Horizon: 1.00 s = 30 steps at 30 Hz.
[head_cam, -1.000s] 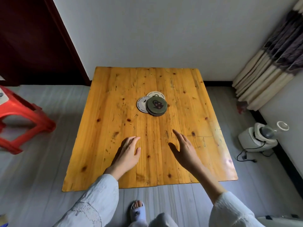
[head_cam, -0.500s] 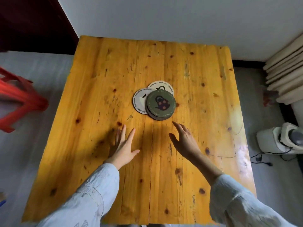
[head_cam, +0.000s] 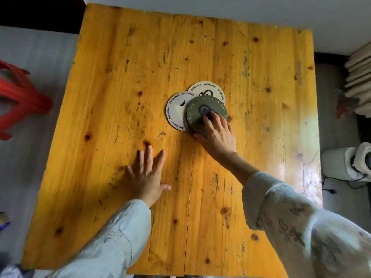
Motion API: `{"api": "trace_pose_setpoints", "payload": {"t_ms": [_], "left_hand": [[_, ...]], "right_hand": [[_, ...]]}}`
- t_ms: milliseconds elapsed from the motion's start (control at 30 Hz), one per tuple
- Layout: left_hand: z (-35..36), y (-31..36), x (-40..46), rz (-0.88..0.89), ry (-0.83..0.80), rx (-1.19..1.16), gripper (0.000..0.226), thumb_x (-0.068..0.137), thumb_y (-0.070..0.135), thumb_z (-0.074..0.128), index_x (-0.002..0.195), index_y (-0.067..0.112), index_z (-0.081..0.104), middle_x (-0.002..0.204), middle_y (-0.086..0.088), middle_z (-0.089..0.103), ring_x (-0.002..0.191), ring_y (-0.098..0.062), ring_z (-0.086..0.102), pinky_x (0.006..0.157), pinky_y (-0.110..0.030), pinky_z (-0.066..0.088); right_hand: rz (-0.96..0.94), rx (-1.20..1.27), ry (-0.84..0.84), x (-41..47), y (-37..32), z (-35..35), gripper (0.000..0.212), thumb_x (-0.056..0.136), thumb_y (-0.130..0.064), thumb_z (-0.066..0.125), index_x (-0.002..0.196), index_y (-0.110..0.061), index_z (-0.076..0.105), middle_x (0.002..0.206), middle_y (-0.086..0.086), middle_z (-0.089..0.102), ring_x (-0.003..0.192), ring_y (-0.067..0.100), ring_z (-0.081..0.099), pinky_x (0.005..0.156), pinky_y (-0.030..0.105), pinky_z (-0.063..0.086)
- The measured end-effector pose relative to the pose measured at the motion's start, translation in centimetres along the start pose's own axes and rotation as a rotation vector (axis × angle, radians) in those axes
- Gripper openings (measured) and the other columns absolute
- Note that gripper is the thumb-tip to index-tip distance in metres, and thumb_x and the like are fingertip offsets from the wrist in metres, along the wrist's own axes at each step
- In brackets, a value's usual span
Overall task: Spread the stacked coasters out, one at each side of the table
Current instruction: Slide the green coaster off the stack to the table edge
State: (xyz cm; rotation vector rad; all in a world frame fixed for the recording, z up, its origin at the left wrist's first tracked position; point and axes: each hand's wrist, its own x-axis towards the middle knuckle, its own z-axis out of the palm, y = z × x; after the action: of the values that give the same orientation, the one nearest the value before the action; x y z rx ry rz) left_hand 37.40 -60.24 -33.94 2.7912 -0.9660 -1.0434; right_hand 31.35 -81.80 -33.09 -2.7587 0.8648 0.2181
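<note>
Round coasters lie overlapped near the middle of the wooden table. A dark green coaster sits on top, with another dark edge showing just beneath it. Two white coasters with printed lettering poke out from under it, one to the left and one behind. My right hand is on the green coaster, fingers pressed on its top and thumb at its near edge. My left hand lies flat on the wood to the near left of the stack, fingers spread, holding nothing.
A red plastic stool stands on the floor left of the table. A white appliance with a cable sits on the floor at the right, with curtain folds behind it. A white wall runs along the table's far edge.
My right hand has reached forward from the near table area onto the green coaster. The camera has moved closer over the table. My left hand has flattened onto the wood.
</note>
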Motion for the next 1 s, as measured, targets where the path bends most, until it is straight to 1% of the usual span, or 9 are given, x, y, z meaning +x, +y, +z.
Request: {"api": "trace_pose_setpoints", "payload": {"t_ms": [67,167,233,333,433,567,633,767,1000], "left_hand": [[0.1,0.0,0.1,0.000,0.010,-0.007,0.109,0.076,0.044,0.063,0.124,0.044,-0.035,0.143,0.001,-0.041,0.133,-0.024,-0.036,0.108,-0.064,-0.008],[0.3,-0.1,0.2,0.014,0.023,0.009,0.108,0.076,0.047,0.061,0.125,0.043,-0.035,0.142,0.000,-0.041,0.132,-0.025,-0.035,0.107,-0.065,-0.006],[0.3,-0.2,0.2,0.020,0.025,0.009,0.108,0.076,0.047,0.061,0.125,0.042,-0.035,0.142,0.000,-0.040,0.131,-0.024,-0.035,0.107,-0.065,-0.006],[0.4,-0.3,0.2,0.027,0.022,-0.007,0.108,0.075,0.046,0.061,0.125,0.043,-0.035,0.142,0.000,-0.041,0.130,-0.024,-0.037,0.107,-0.065,-0.006],[0.3,-0.3,0.2,0.039,0.017,-0.028,0.107,0.076,0.044,0.062,0.125,0.042,-0.033,0.141,0.001,-0.041,0.133,-0.026,-0.034,0.107,-0.066,-0.007],[0.0,-0.2,0.1,0.059,0.022,-0.076,0.105,0.076,0.039,0.064,0.129,0.041,-0.027,0.144,0.001,-0.038,0.136,-0.027,-0.031,0.106,-0.066,-0.011],[-0.1,-0.2,-0.1,0.068,0.033,-0.091,0.104,0.076,0.035,0.065,0.135,0.040,-0.020,0.149,-0.001,-0.033,0.137,-0.027,-0.029,0.106,-0.065,-0.012],[-0.1,-0.1,0.0,0.068,0.040,-0.115,0.100,0.076,0.032,0.066,0.140,0.040,-0.011,0.152,-0.002,-0.029,0.139,-0.028,-0.027,0.106,-0.066,-0.011],[0.0,-0.4,0.1,0.091,0.032,-0.070,0.102,0.074,0.039,0.068,0.141,0.038,-0.010,0.153,-0.003,-0.027,0.140,-0.029,-0.025,0.106,-0.067,-0.007]], "right_hand": [[-0.007,-0.038,0.024,0.4,-0.3,-0.2,0.068,0.085,-0.047,0.055,0.139,-0.014,0.031,0.147,0.015,0.036,0.134,0.033,0.033,0.106,0.048,0.036],[-0.003,-0.098,-0.004,0.9,-0.9,-0.6,0.069,0.086,-0.043,0.056,0.140,-0.011,0.029,0.142,0.020,0.038,0.127,0.038,0.037,0.099,0.051,0.041],[-0.022,-0.158,-0.068,0.7,-1.4,-0.8,0.067,0.091,-0.037,0.050,0.143,-0.004,0.022,0.146,0.026,0.032,0.131,0.043,0.033,0.101,0.053,0.040],[-0.086,-0.259,-0.157,-0.2,-2.1,-0.8,0.059,0.098,-0.017,0.041,0.143,0.006,0.012,0.150,0.035,0.017,0.138,0.049,0.021,0.105,0.056,0.037],[-0.118,-0.277,-0.176,-0.6,-2.2,-1.4,0.054,0.097,-0.005,0.039,0.142,0.008,0.013,0.152,0.031,0.016,0.140,0.045,0.021,0.098,0.052,0.047],[-0.192,-0.304,-0.156,-2.5,-1.8,-1.7,0.045,0.099,-0.007,0.035,0.139,0.009,0.021,0.150,0.028,0.026,0.138,0.041,0.030,0.089,0.051,0.052],[-0.237,-0.295,-0.137,-4.9,-2.0,-1.2,0.043,0.098,-0.007,0.038,0.137,0.009,0.028,0.148,0.027,0.033,0.135,0.041,0.037,0.084,0.051,0.055],[-0.314,-0.261,-0.007,-10.8,-2.1,0.7,0.042,0.079,-0.010,0.072,0.115,0.006,0.060,0.120,0.023,0.065,0.106,0.036,0.066,0.056,0.042,0.062],[-0.333,-0.133,0.048,-19.2,-3.4,4.2,0.038,0.070,-0.019,0.079,0.105,-0.006,0.070,0.114,0.010,0.071,0.102,0.026,0.069,0.055,0.035,0.061]]}}
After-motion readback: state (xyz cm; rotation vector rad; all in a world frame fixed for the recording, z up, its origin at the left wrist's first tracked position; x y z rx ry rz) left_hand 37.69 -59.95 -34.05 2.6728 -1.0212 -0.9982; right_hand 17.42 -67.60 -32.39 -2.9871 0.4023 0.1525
